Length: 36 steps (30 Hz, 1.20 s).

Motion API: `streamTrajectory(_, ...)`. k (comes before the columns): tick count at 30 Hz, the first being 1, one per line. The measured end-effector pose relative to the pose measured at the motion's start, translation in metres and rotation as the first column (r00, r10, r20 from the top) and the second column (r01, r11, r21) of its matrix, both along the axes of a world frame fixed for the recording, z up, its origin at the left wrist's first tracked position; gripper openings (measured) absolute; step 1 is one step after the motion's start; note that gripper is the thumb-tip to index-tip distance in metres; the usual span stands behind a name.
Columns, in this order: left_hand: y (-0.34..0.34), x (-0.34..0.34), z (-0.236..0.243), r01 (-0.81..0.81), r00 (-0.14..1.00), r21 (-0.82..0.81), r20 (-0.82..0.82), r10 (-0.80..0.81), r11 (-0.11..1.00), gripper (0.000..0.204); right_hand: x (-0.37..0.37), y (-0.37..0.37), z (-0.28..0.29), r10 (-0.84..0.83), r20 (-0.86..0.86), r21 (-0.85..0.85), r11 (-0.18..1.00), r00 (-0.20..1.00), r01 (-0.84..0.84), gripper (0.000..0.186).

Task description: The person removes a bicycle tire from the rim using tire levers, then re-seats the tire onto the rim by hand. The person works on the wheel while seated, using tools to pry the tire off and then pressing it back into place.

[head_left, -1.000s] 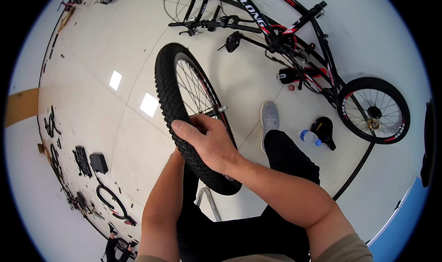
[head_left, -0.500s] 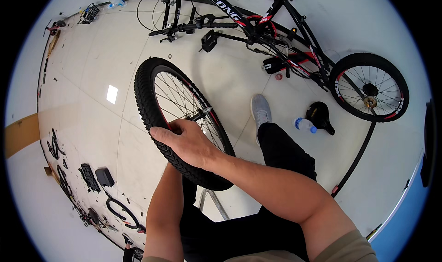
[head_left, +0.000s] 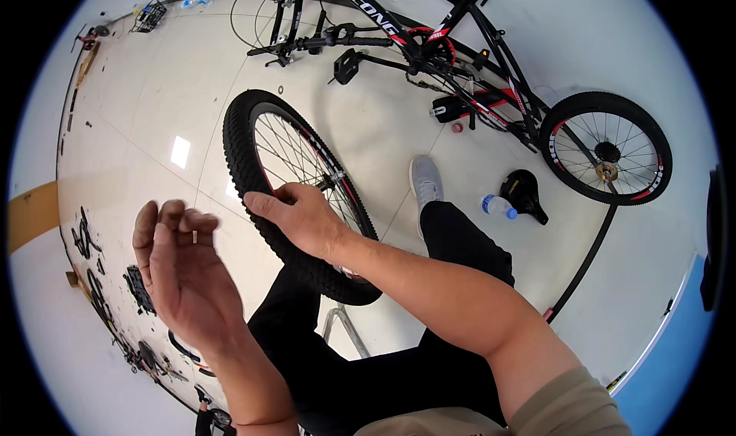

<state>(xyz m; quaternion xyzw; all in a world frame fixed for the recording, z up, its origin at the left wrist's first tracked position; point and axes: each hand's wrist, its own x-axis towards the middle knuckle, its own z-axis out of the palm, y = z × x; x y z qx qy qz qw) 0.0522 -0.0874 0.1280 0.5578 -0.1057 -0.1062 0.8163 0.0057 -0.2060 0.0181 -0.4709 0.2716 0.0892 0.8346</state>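
Note:
A bicycle wheel point(head_left: 244, 152) with a knobbly black tyre, thin spokes and a rim with red marks stands tilted in front of my legs. My right hand point(head_left: 307, 223) is wrapped round its near side, thumb over the tread and fingers reaching inside the rim, where they are partly hidden. To the left of the wheel, my left hand point(head_left: 192, 286) is raised with the palm up. Its fingers are loosely curled and apart, and it holds nothing.
A black and red bicycle frame point(head_left: 418, 49) lies along the wall, its other wheel point(head_left: 552, 149) at the right. Past my shoe point(head_left: 426, 181) are a plastic bottle point(head_left: 497, 206) and a black saddle point(head_left: 525, 195). A black case point(head_left: 139, 289) and scattered bicycle parts lie at the left.
My left hand has come out from under the wheel and lifted to the left, off the tyre. My right hand keeps its grip. The whole view has shifted slightly.

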Motion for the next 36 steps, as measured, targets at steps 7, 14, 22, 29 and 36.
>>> streamTrajectory(7, -0.078, -0.056, 0.069, 0.711, 0.431, -0.274, -0.557, -0.71, 0.647, 0.043, -0.015, -0.001, 0.009, 0.066, 0.044, -0.025, 0.998, 0.997, -0.065, 0.059)
streamTrajectory(14, -0.098, -0.085, 0.062, 0.947, 0.242, -0.073, -0.482, -0.842, 0.314, 0.043, -0.012, 0.002, 0.006, 0.102, 0.025, 0.129, 0.986, 0.994, -0.105, 0.059)
streamTrajectory(22, -0.102, -0.096, 0.065, 0.981, 0.189, 0.044, -0.46, -0.868, 0.19, 0.045, -0.015, 0.003, 0.001, 0.139, 0.029, 0.023, 0.99, 0.99, -0.139, 0.06)
streamTrajectory(29, -0.106, -0.098, 0.063, 0.986, 0.165, 0.099, -0.451, -0.877, 0.135, 0.046, -0.014, 0.008, -0.003, 0.174, 0.032, -0.019, 0.985, 0.984, -0.174, 0.055)
streamTrajectory(36, -0.109, -0.097, 0.059, 0.984, 0.151, 0.152, -0.434, -0.888, 0.093, 0.048, -0.011, 0.014, -0.012, 0.166, 0.034, -0.035, 0.986, 0.986, -0.165, 0.054)
